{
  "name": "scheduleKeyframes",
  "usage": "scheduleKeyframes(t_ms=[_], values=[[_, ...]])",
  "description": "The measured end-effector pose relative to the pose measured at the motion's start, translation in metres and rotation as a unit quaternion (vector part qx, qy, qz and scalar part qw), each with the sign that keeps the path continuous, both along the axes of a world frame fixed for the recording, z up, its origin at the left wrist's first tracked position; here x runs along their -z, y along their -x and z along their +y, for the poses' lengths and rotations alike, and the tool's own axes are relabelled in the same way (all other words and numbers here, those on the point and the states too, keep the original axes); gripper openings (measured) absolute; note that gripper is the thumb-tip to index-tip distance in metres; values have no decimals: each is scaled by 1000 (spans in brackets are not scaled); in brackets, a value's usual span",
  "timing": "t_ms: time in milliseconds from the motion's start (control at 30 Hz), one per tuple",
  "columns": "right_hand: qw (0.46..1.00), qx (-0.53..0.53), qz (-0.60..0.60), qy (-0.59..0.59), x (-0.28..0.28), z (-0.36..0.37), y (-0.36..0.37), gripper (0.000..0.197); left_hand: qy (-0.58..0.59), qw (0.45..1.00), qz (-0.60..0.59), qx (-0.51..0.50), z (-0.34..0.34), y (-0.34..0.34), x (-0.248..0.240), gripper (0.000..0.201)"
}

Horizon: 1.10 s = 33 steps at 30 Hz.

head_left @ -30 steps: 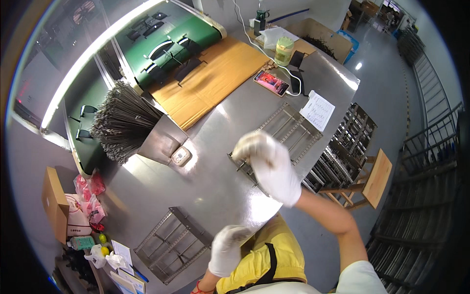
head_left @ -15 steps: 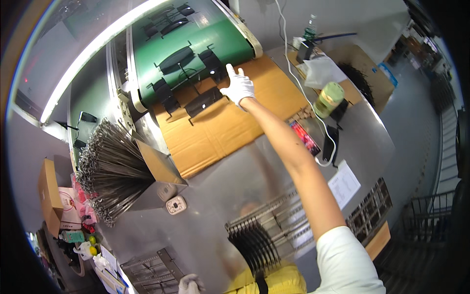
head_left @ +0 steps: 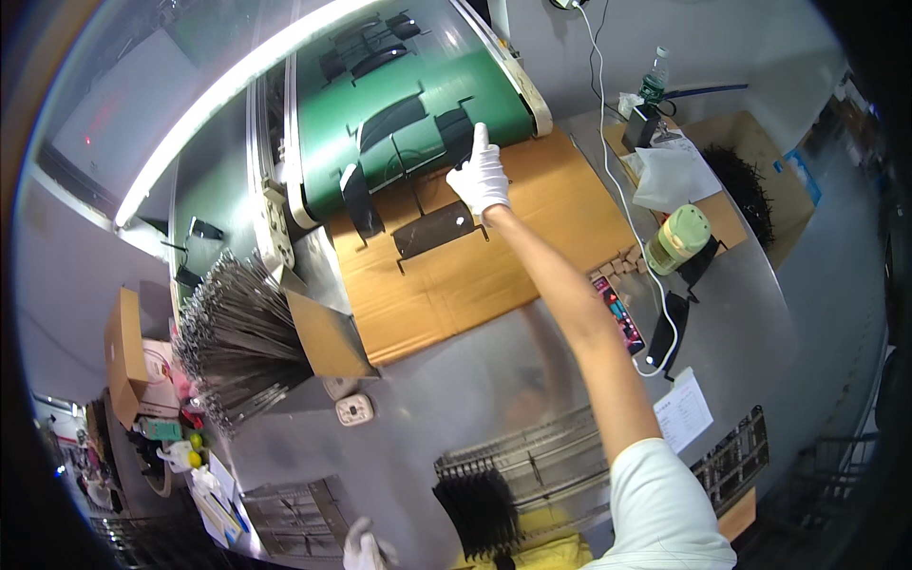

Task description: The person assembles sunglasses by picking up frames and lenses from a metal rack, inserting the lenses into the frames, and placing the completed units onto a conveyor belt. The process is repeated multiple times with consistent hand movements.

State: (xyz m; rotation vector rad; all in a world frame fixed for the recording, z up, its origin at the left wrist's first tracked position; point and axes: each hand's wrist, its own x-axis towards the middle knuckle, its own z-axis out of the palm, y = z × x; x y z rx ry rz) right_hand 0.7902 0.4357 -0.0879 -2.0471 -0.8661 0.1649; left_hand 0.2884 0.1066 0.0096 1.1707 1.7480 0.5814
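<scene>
My right hand [head_left: 482, 180], in a white glove, reaches over the end of the green conveyor belt. Its fingers are stretched out, the thumb apart, and I see nothing held. Just past the fingertips lies a black flat panel with wire ends [head_left: 454, 131]. Left of the hand, another black panel [head_left: 433, 231] rests on the brown cardboard sheet [head_left: 456, 294]. A third panel [head_left: 360, 201] and a larger one [head_left: 392, 123] lie around a thin rod. My left hand [head_left: 366, 549], also gloved, is partly cut off at the lower edge, its visible fingers apart, beside a metal rack [head_left: 296, 518].
A bundle of metal rods [head_left: 247, 342] stands at the left in a cardboard box. Several black curved pieces [head_left: 475, 513] sit in a rack at the front. To the right are a green-lidded bottle [head_left: 679, 237], a phone [head_left: 619, 315], a white cable [head_left: 608, 171] and a paper sheet [head_left: 682, 410].
The whole view has shifted, with the scene lower and further right. My right hand's fingers have drawn closer together near the belt panel. The left hand's fingers now point up more.
</scene>
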Motion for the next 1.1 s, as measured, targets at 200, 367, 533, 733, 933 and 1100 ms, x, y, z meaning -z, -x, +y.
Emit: scheduleKeyframes(t_ms=[200,367,533,733,933,1100], values=[[979,-72,178,-72,-57,-159,38,98,-53,994,-92,7,70,-72,11,32],[935,-198,280,-89,-106,-283,125,87,-169,828,-501,187,110,-135,2,85],[901,-91,-391,164,-109,-352,243,77,-198,815,-508,194,73,-142,6,81],[970,-223,-92,9,-82,-447,251,71,-18,721,-686,99,25,-82,-50,63],[904,-292,282,136,-26,-488,280,71,6,605,-781,157,17,-16,-62,79],[912,-292,147,246,-12,-483,284,67,4,602,-767,222,7,30,-47,90]])
